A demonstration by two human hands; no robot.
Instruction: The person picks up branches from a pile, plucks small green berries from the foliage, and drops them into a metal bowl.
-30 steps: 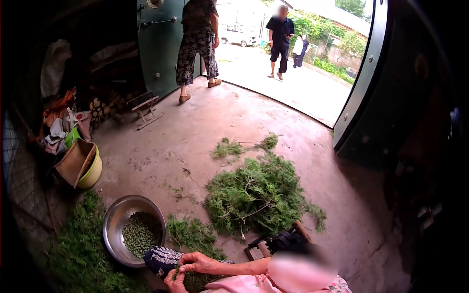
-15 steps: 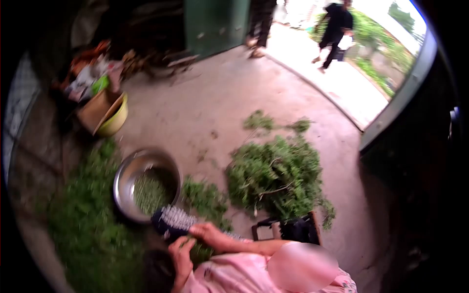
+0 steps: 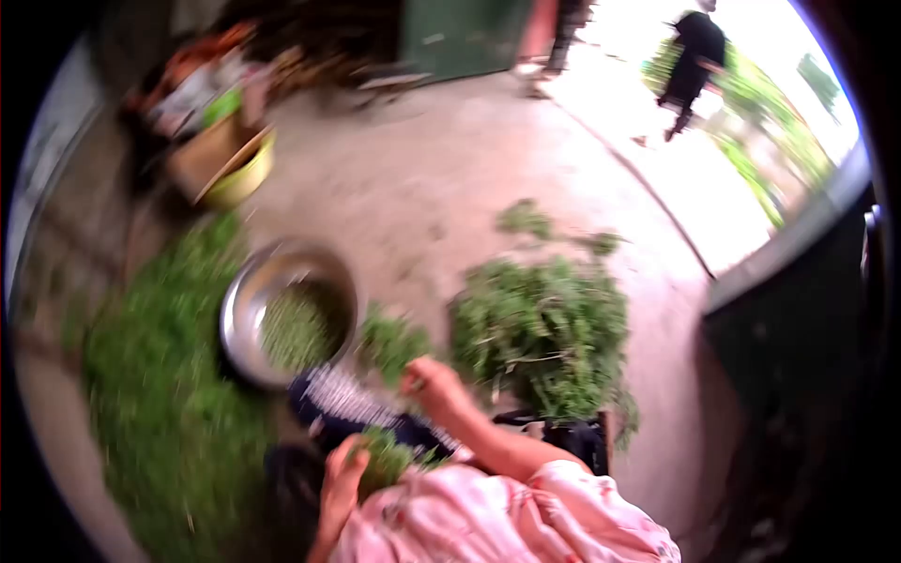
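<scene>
Beside the folded pink cloth top (image 3: 488,516), feathery green sprigs (image 3: 385,461) meet the left hand (image 3: 343,472), its grip too blurred to tell; the right hand (image 3: 434,383) curls, contents unclear. A round, shiny metal basin (image 3: 247,319) stands toward the concrete floor's (image 3: 375,178) left side.

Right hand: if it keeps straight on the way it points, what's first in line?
Probably the small green clump between the metal bowl and the bigger green pile. Depth is unclear; the right hand might pass above it.
</scene>
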